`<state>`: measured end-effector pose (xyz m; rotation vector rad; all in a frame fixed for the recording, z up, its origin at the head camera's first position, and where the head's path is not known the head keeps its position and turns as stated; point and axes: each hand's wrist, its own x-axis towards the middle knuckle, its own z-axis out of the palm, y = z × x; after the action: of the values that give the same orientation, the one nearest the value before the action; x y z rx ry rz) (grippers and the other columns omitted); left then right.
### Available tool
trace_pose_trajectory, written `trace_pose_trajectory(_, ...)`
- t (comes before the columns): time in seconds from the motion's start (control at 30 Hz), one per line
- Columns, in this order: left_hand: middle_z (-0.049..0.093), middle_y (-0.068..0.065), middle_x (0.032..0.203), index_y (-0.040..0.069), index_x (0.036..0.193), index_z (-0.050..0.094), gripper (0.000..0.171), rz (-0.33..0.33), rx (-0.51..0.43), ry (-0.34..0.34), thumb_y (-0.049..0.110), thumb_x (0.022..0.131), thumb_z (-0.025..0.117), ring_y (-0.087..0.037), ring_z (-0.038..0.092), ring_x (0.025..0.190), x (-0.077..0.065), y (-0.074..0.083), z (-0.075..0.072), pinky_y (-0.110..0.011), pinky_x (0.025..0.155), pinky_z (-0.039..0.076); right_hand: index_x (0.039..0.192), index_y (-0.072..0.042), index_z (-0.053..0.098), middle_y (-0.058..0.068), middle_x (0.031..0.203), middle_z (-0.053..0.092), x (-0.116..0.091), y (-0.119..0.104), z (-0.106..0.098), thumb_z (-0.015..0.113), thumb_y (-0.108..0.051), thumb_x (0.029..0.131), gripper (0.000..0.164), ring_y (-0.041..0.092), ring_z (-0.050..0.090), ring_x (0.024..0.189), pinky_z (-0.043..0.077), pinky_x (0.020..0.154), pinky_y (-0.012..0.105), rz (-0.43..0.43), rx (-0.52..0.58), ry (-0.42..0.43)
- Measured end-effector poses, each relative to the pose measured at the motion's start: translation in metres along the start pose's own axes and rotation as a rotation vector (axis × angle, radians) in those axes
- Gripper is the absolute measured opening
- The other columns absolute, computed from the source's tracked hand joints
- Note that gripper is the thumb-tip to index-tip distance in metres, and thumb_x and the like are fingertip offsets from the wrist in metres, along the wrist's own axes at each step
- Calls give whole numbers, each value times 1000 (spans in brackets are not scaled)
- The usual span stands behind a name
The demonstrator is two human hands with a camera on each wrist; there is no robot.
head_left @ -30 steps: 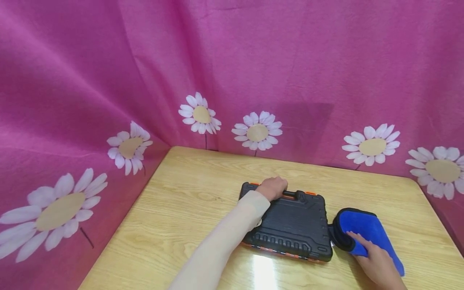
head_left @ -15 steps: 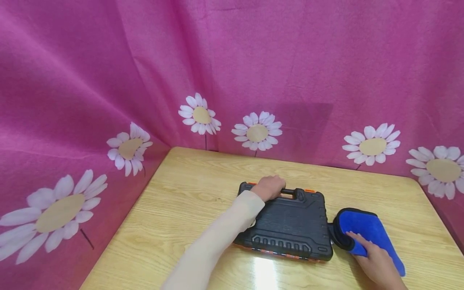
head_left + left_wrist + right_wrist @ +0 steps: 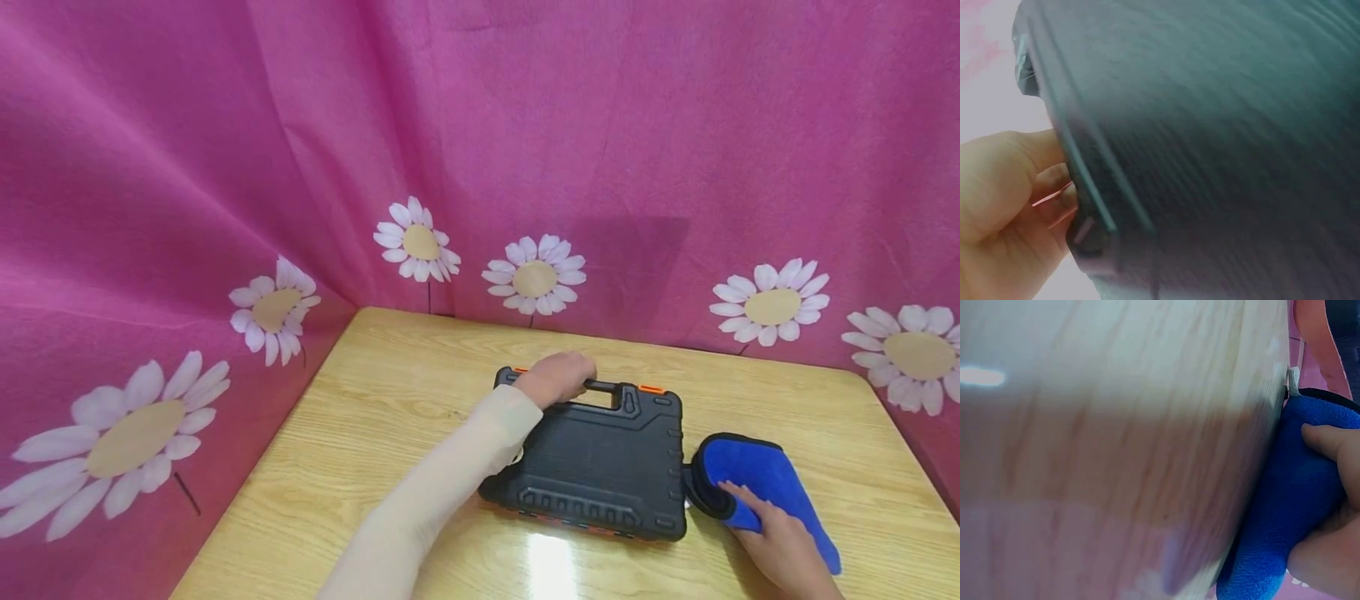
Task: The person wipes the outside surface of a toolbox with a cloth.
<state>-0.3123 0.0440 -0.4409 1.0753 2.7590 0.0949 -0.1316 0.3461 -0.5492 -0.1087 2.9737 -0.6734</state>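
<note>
In the head view a black tool case (image 3: pixel 600 458) with orange latches is over the wooden table, its handle end tilted up. My left hand (image 3: pixel 558 377) grips the carry handle (image 3: pixel 602 386) at its left part. The left wrist view shows the case (image 3: pixel 1210 137) filling most of the picture, with the left hand (image 3: pixel 1004 206) at its edge, fingers partly hidden behind it. To the right lies a blue plush cloth (image 3: pixel 780 475) with black trim, curled over at its left end. My right hand (image 3: pixel 783 542) holds it, the thumb (image 3: pixel 1322 437) pressing on the plush.
Pink curtains with large daisies (image 3: pixel 534 277) close off the back and sides of the wooden table (image 3: pixel 390 392). A black piece (image 3: pixel 687 473) shows between the case and the cloth. A white tag (image 3: pixel 1293 381) sticks out of the cloth.
The left hand has raised the handle end of the tool case slightly, so its top face shows more. The right hand and blue cloth have stayed in place.
</note>
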Motion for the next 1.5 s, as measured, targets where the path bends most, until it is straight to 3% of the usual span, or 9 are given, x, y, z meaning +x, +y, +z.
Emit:
trace_pose_trajectory(0.17, 61, 6, 82, 12, 101, 77, 12, 28, -35, -31, 14, 99, 65, -9, 49, 75, -4, -3, -12, -23, 65, 41, 136, 5, 54, 45, 131, 44, 0, -1, 0, 68, 2, 84, 54, 63, 49, 112, 48, 82, 67, 9, 2, -11)
trace_pose_trajectory(0.4, 54, 5, 76, 12, 91, 74, 10, 116, -61, -86, 14, 98, 66, -9, 42, 70, -11, -8, -30, -22, 63, 35, 137, 6, 53, 46, 132, 43, 1, -2, -2, 67, 1, 85, 54, 64, 48, 114, 46, 84, 69, 19, -1, -23)
trace_pose_trajectory(0.53, 49, 5, 73, 7, 91, 75, 13, 143, -80, -87, 13, 98, 66, -8, 41, 68, -15, -12, -34, -21, 62, 34, 136, 6, 54, 45, 131, 45, 0, -2, -2, 67, 1, 86, 52, 63, 49, 113, 47, 83, 68, 4, 5, -1)
trace_pose_trajectory(0.9, 45, 4, 69, 9, 84, 70, 17, 124, -115, -131, 8, 99, 63, -9, 39, 64, -22, -14, -44, -21, 59, 33, 132, 6, 58, 44, 128, 49, -3, 0, 2, 68, 3, 82, 51, 62, 51, 112, 46, 84, 69, -40, 12, 62)
trace_pose_trajectory(1.1, 53, 2, 77, 10, 98, 75, 11, 97, -138, -108, 9, 99, 64, -11, 48, 71, -26, -13, -49, -21, 61, 39, 134, 6, 56, 45, 130, 46, -1, -1, 1, 68, 2, 83, 52, 64, 49, 113, 47, 83, 69, -12, 5, 42)
trace_pose_trajectory(1.33, 52, 2, 75, 11, 96, 73, 11, 72, -176, -78, 10, 99, 63, -10, 48, 67, -28, -15, -50, -21, 58, 39, 133, 5, 57, 45, 130, 46, -4, -1, 3, 68, 1, 85, 50, 64, 50, 111, 46, 83, 70, -26, 8, 63)
trace_pose_trajectory(1.5, 54, 0, 77, 9, 103, 72, 11, 63, -146, -52, 9, 99, 62, -12, 51, 69, -28, -15, -56, -21, 62, 42, 134, 5, 57, 45, 131, 45, -3, -2, 1, 68, 0, 87, 49, 64, 48, 113, 46, 83, 70, -18, 10, 54)
